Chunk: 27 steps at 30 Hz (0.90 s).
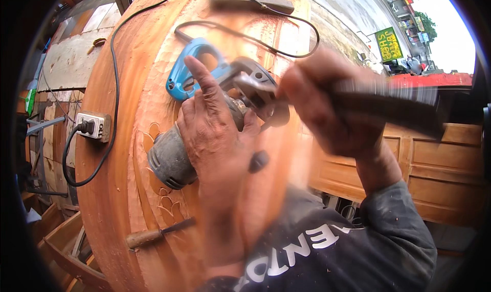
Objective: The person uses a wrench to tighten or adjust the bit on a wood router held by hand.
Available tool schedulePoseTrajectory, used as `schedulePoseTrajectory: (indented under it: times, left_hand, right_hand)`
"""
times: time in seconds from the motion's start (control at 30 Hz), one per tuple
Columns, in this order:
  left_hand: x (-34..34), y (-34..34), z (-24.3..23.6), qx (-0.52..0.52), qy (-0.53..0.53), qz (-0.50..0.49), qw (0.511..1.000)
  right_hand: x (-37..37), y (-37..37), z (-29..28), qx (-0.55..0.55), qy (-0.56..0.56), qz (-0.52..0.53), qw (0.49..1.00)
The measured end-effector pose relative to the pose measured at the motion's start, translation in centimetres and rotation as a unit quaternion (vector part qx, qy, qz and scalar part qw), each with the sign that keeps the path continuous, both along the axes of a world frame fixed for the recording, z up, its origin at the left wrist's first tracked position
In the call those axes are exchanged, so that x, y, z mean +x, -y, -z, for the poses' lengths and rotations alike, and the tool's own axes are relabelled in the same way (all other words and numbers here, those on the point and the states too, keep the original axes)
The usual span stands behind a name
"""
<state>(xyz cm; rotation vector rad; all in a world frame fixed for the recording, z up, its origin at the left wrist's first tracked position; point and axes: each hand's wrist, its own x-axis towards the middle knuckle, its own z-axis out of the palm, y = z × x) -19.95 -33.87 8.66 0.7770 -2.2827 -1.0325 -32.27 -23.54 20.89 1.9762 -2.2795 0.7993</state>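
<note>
A corded power tool with a blue loop handle (180,77) and a dusty grey motor housing (166,159) lies on a carved wooden panel (107,200). My left hand (209,123) is wrapped over the tool's middle, its index finger stretched toward the blue handle. My right hand (327,102), blurred by motion, is closed around a long dark bar (394,105) that sticks out to the right. Its fingertips are close to the tool's metal front part (255,82); whether they touch cannot be made out. Left of my left forearm lies a wooden-handled chisel-like tool (146,238).
A black cord (116,72) loops across the panel to a socket block (94,125) at its left edge. A dark oblong block (250,1) lies at the far end. Panelled wooden doors (434,156) stand at right. Wooden frames (66,246) are at lower left.
</note>
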Motion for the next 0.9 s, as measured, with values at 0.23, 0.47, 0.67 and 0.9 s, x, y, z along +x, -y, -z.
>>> schedulePoseTrajectory:
  times: [0.23,0.47,0.67,0.9]
  left_hand:
    - [0.6,0.3,-0.3,-0.041,-0.028,0.014,0.999]
    - [0.4,0.3,0.4,-0.081,-0.028,0.012,0.996]
    - [0.3,0.2,0.5,-0.078,-0.011,-0.001,0.997]
    - [0.3,0.2,0.3,-0.066,-0.002,-0.006,0.998]
  right_hand:
    - [1.4,-2.7,2.4,-0.053,-0.032,-0.008,0.998]
    - [2.6,-4.5,4.5,-0.039,-0.125,-0.048,0.99]
    - [2.4,-5.0,6.4,-0.03,-0.116,-0.049,0.992]
    - [2.3,-3.3,5.7,-0.028,-0.097,-0.026,0.995]
